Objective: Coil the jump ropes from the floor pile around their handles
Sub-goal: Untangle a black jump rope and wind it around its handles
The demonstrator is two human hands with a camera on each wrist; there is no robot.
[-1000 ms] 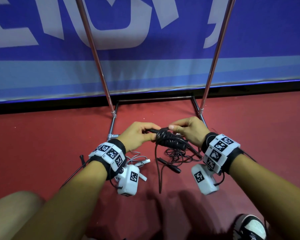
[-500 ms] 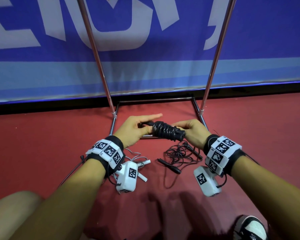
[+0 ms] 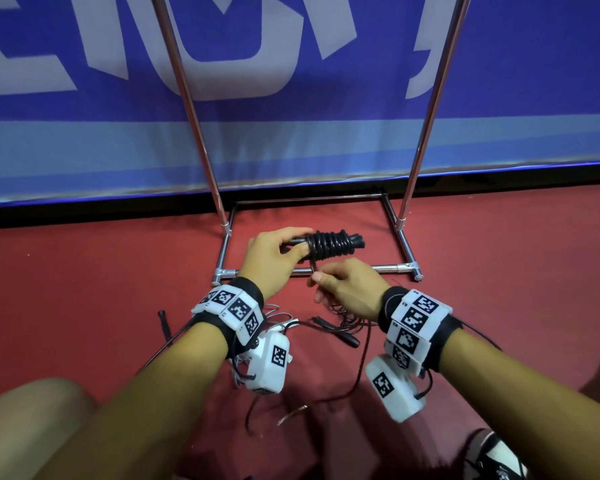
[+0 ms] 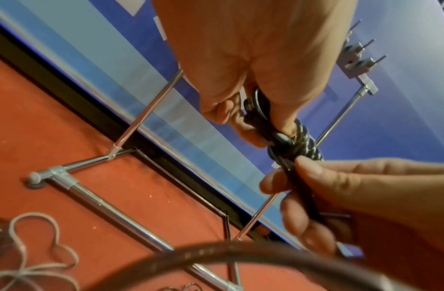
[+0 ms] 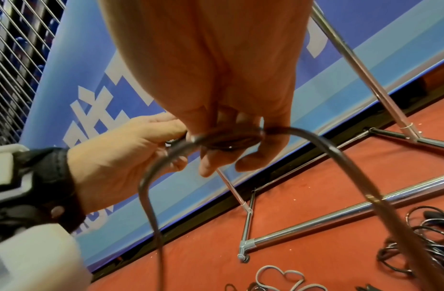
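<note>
We are gripping the handles [image 3: 291,241] with our left hand [image 3: 269,259]; our right hand [image 3: 349,289], now dropped lower mid-frame, is pinching the rope [image 3: 364,348], pulling another wrap.

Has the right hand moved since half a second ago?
Yes. The right hand dropped from the coiled handles toward the person, now over the rack's near bar.

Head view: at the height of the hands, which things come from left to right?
Chrome corner joint of the rack base → left hand → black rope coil around the handles → chrome right rail of the rack base.
</note>
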